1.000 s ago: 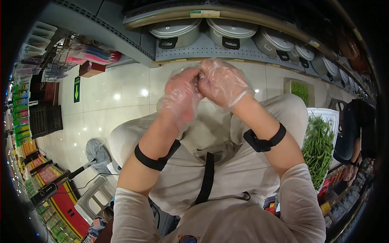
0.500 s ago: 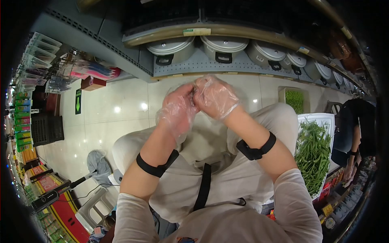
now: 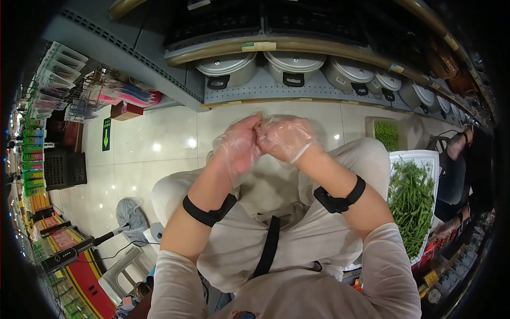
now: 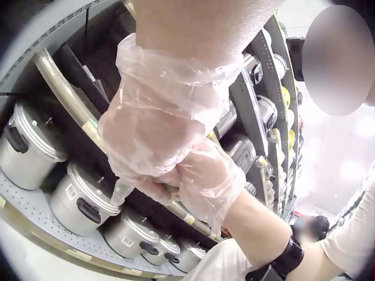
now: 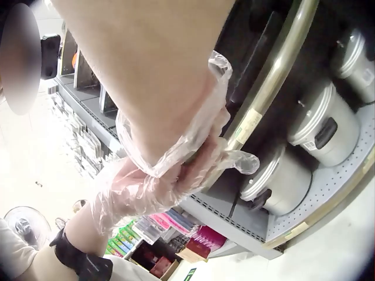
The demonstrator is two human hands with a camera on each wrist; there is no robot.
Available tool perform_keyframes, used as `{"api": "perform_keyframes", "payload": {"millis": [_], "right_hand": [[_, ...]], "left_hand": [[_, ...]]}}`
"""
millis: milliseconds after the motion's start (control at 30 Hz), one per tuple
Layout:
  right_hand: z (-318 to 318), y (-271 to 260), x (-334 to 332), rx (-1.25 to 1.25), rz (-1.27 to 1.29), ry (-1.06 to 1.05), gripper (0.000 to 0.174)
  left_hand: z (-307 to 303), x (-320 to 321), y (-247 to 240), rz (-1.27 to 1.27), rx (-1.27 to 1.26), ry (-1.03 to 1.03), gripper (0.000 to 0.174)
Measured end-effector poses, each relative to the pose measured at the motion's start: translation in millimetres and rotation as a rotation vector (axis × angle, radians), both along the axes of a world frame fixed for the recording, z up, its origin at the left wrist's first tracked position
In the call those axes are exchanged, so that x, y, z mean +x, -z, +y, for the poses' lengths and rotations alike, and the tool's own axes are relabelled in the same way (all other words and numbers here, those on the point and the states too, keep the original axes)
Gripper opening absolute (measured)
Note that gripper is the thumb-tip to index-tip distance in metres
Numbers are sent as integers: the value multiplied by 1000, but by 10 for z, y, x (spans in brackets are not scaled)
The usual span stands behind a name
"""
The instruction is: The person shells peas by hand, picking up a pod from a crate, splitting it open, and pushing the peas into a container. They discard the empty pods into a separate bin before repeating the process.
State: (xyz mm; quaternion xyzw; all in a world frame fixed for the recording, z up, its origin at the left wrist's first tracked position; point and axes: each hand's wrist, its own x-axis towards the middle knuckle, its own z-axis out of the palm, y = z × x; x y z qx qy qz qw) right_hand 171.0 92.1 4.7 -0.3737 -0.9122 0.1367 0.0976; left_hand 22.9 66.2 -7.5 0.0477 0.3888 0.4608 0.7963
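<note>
Both hands wear thin clear plastic gloves and meet in front of the lap. The left hand [image 3: 239, 144] has its fingers bent toward the right hand [image 3: 287, 139], whose fingers are curled in against it. Between their fingertips they pinch a small green pod, mostly hidden by the fingers; a sliver of green [image 4: 170, 188] shows in the left wrist view. To the right of the knee, a white foam box [image 3: 436, 175] holds a heap of long green pods [image 3: 411, 204]. Beyond it sits a shallow container [image 3: 368, 127] of loose green peas [image 3: 386, 135].
Lidded metal pots [image 3: 295, 63] line a low grey shelf [image 3: 249, 94] ahead. A person in dark clothes [image 3: 451, 181] is at the right edge. On the left are a black crate [image 3: 65, 169], hanging packaged goods [image 3: 58, 74] and a grey plastic stool [image 3: 125, 271].
The hands have come slightly lower in view, still together, with the left fingers now pointing up more. The head view has tilted a little. A bystander's hand has risen at the right.
</note>
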Motion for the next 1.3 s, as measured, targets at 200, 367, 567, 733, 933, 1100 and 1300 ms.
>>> {"api": "perform_keyframes", "payload": {"millis": [200, 367, 567, 733, 933, 1100, 1300], "right_hand": [[-20, -21, 31, 140, -80, -57, 4], [42, 16, -3, 0, 23, 87, 32], [103, -128, 44, -92, 180, 108, 32], [119, -105, 69, 8, 383, 108, 23], [190, 0, 78, -71, 664, 131, 21], [168, -31, 133, -93, 743, 72, 20], [142, -23, 98, -299, 848, 14, 21]], "left_hand": [[14, -2, 43, 65, -5, 5, 24], [40, -86, 48, 86, 54, 62, 18], [44, -54, -142, 74, 64, 63, 16], [55, -58, -282, 36, 121, 68, 23], [20, -48, -366, 1, 217, 85, 28], [-1, -23, -285, 45, 151, 53, 29], [-49, 27, -311, 172, 168, 35, 32]]}}
